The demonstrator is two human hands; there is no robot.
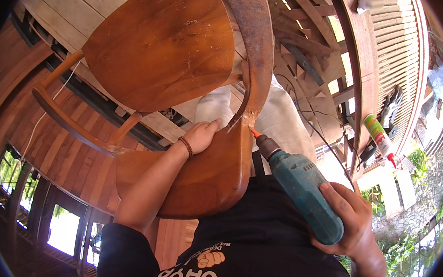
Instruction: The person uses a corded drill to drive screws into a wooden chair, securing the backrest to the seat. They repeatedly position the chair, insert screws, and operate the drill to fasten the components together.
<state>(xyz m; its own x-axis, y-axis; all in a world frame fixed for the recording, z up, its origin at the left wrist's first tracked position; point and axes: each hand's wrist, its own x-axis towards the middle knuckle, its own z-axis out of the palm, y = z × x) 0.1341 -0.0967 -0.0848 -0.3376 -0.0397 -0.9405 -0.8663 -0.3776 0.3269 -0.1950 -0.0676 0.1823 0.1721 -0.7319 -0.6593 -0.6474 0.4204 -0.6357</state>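
- We see our left hand [201,135] with its grip spread flat against the rounded back panel [208,174] of a wooden chair [161,45], fingers pressed on smooth, glossy, reddish-brown wood just beside the joint.
- Our right hand [353,222] has its grip wrapped tight around the handle of a teal power drill [301,189], whose casing looks matte and scuffed.
- The drill's orange-tipped bit [253,132] meets the chair at the joint, where pale sawdust clings to the wood.
- The chair's seat, above the joint, is a broad curved slab speckled with dust.
- Right of the chair, a glue bottle [380,136] with a red nozzle lies on a slatted wooden frame [396,27].
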